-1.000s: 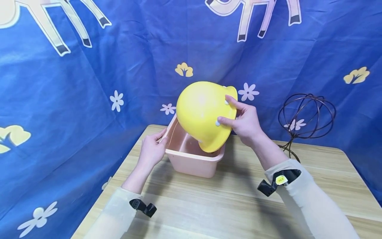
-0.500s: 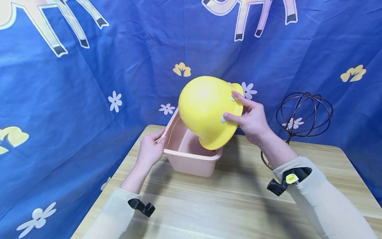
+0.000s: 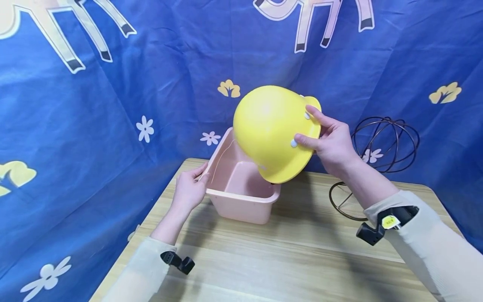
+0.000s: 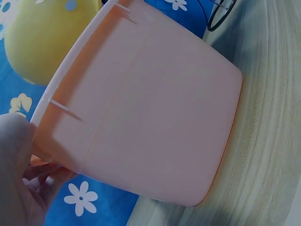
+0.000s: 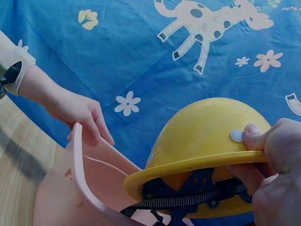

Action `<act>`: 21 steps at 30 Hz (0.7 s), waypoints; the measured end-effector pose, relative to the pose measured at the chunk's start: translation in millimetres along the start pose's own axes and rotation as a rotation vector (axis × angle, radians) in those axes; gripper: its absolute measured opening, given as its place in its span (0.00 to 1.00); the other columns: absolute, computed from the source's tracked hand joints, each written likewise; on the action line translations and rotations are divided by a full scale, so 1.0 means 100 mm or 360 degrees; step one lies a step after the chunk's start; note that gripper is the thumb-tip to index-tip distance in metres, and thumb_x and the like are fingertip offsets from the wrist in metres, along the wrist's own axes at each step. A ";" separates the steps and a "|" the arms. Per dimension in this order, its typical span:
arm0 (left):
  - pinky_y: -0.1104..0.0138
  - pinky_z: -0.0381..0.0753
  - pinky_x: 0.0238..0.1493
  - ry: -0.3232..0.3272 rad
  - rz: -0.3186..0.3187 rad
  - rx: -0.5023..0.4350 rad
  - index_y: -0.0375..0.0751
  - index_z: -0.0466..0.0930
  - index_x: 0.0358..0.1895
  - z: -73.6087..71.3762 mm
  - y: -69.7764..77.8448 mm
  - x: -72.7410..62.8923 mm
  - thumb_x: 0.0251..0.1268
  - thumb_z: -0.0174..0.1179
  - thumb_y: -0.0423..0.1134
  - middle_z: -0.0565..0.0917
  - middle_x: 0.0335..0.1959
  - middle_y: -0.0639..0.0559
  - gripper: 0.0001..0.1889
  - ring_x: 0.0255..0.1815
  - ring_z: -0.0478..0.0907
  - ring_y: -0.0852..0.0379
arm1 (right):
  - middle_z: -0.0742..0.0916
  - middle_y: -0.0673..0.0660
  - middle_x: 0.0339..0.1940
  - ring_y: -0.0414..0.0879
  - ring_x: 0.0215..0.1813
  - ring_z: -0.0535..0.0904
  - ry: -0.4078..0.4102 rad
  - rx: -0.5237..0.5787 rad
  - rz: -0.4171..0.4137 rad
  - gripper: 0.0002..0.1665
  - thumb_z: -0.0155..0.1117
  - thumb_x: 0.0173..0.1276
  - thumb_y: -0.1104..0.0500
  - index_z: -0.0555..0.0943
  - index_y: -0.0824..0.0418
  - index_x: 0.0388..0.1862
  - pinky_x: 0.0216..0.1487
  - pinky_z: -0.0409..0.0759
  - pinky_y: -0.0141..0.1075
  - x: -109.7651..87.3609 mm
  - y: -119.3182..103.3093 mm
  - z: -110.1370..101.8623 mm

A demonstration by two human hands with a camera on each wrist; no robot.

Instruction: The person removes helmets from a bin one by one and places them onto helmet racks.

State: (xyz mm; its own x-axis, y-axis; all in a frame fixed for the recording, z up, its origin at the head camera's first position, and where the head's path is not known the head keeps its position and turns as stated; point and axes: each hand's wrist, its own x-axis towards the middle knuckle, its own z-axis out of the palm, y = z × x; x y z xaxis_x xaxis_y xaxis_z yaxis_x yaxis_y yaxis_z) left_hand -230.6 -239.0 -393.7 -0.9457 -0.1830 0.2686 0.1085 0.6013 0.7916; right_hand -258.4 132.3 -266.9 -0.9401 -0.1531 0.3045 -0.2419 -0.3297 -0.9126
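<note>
My right hand (image 3: 333, 144) pinches the brim of a yellow hard hat (image 3: 271, 130), thumb on the outer shell and fingers curled under the edge. The hat is tilted on its side above the right part of a pink plastic bin (image 3: 241, 209). In the right wrist view its dark inner straps (image 5: 188, 200) show under the brim. The bin stands on the table, and its visible inside holds nothing. My left hand (image 3: 188, 188) grips the bin's left rim between thumb and fingers, which the left wrist view shows from the bin's outer side.
A dark wire whisk-shaped stand (image 3: 388, 144) stands at the back right, partly behind my right forearm. The wooden table (image 3: 264, 260) ends against a blue printed cloth (image 3: 181, 63) at the back and left.
My right hand has moved up and to the right with the hard hat, showing more of the bin's inside. The left hand and the bin have stayed nearly in place.
</note>
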 end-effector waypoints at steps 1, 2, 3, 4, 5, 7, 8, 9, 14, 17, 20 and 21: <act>0.51 0.86 0.52 0.0005 0.0009 0.0006 0.44 0.80 0.71 0.00 -0.01 0.00 0.77 0.61 0.39 0.81 0.67 0.42 0.23 0.51 0.87 0.50 | 0.77 0.66 0.76 0.50 0.61 0.86 0.0003 0.0006 -0.0004 0.53 0.69 0.59 0.87 0.70 0.60 0.81 0.51 0.86 0.43 0.00 -0.02 -0.02; 0.51 0.86 0.51 0.0009 0.0018 0.0009 0.43 0.80 0.71 0.01 -0.01 0.00 0.76 0.61 0.39 0.82 0.66 0.42 0.23 0.51 0.87 0.50 | 0.77 0.66 0.75 0.50 0.61 0.86 0.0005 0.0011 -0.0007 0.52 0.69 0.59 0.86 0.70 0.60 0.81 0.51 0.86 0.43 0.00 -0.04 -0.04; 0.52 0.86 0.51 0.0016 0.0030 0.0016 0.43 0.81 0.71 0.01 -0.01 0.00 0.76 0.62 0.39 0.82 0.66 0.41 0.23 0.50 0.87 0.51 | 0.77 0.66 0.75 0.50 0.61 0.86 0.0007 0.0019 -0.0015 0.52 0.69 0.59 0.86 0.70 0.60 0.81 0.51 0.86 0.43 -0.01 -0.06 -0.05; 0.53 0.86 0.50 0.0023 0.0038 0.0025 0.43 0.81 0.70 0.01 -0.01 0.01 0.76 0.62 0.39 0.82 0.65 0.41 0.22 0.49 0.87 0.52 | 0.77 0.65 0.75 0.50 0.61 0.86 0.0007 0.0029 -0.0025 0.52 0.69 0.59 0.86 0.70 0.60 0.81 0.51 0.86 0.43 -0.01 -0.08 -0.07; 0.54 0.86 0.49 0.0027 0.0050 0.0033 0.43 0.81 0.70 0.01 -0.02 0.01 0.76 0.62 0.38 0.82 0.65 0.41 0.22 0.48 0.88 0.52 | 0.77 0.65 0.75 0.50 0.61 0.86 0.0008 0.0041 -0.0032 0.52 0.69 0.59 0.86 0.71 0.60 0.81 0.51 0.86 0.43 -0.02 -0.10 -0.09; 0.58 0.86 0.45 0.0032 0.0058 0.0042 0.43 0.81 0.70 0.02 -0.02 0.02 0.76 0.62 0.38 0.83 0.65 0.41 0.22 0.46 0.88 0.53 | 0.78 0.66 0.74 0.49 0.60 0.87 0.0009 0.0066 -0.0047 0.52 0.69 0.59 0.86 0.71 0.60 0.80 0.51 0.86 0.43 -0.03 -0.15 -0.13; 0.60 0.85 0.43 0.0034 0.0059 0.0045 0.43 0.81 0.70 0.02 -0.02 0.02 0.76 0.62 0.38 0.83 0.65 0.42 0.22 0.45 0.88 0.54 | 0.78 0.66 0.74 0.50 0.60 0.87 0.0013 0.0081 -0.0051 0.51 0.70 0.59 0.86 0.71 0.59 0.80 0.51 0.86 0.44 -0.03 -0.18 -0.15; 0.61 0.84 0.42 0.0035 0.0061 0.0047 0.43 0.82 0.70 0.03 -0.02 0.02 0.76 0.62 0.38 0.83 0.65 0.42 0.22 0.44 0.88 0.55 | 0.78 0.66 0.75 0.49 0.60 0.87 0.0017 0.0095 -0.0053 0.51 0.70 0.59 0.86 0.71 0.60 0.80 0.51 0.85 0.44 -0.04 -0.20 -0.16; 0.65 0.83 0.39 0.0023 0.0069 0.0030 0.43 0.82 0.70 0.03 -0.01 0.03 0.75 0.62 0.38 0.83 0.64 0.42 0.22 0.41 0.88 0.55 | 0.76 0.66 0.77 0.49 0.59 0.87 0.0024 0.0164 -0.0054 0.51 0.69 0.60 0.85 0.71 0.59 0.81 0.51 0.85 0.43 -0.08 -0.34 -0.28; 0.66 0.83 0.37 0.0017 0.0073 0.0028 0.42 0.81 0.70 0.03 -0.02 0.03 0.76 0.62 0.39 0.83 0.64 0.42 0.22 0.40 0.88 0.55 | 0.74 0.65 0.78 0.49 0.59 0.87 0.0026 0.0177 -0.0065 0.52 0.68 0.60 0.86 0.70 0.59 0.81 0.51 0.85 0.43 -0.10 -0.42 -0.34; 0.67 0.83 0.35 0.0026 0.0057 0.0029 0.42 0.82 0.70 0.02 -0.03 0.01 0.76 0.62 0.40 0.83 0.64 0.43 0.22 0.39 0.88 0.55 | 0.73 0.65 0.79 0.49 0.60 0.87 0.0041 0.0201 -0.0084 0.52 0.68 0.59 0.86 0.71 0.59 0.81 0.51 0.85 0.43 -0.13 -0.49 -0.39; 0.67 0.83 0.35 0.0029 0.0053 0.0032 0.43 0.82 0.70 0.01 -0.03 0.01 0.76 0.62 0.40 0.83 0.64 0.44 0.22 0.39 0.88 0.55 | 0.73 0.64 0.80 0.49 0.60 0.87 0.0044 0.0209 -0.0093 0.53 0.68 0.59 0.86 0.71 0.59 0.81 0.51 0.85 0.43 -0.13 -0.51 -0.40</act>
State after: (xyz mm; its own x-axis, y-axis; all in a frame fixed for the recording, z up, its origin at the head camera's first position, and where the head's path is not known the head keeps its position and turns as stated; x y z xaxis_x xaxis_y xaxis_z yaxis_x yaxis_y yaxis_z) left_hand -232.1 -240.1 -396.5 -0.9358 -0.1770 0.3048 0.1332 0.6230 0.7708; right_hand -243.6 188.7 -235.7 -0.9321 -0.1050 0.3466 -0.2644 -0.4567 -0.8494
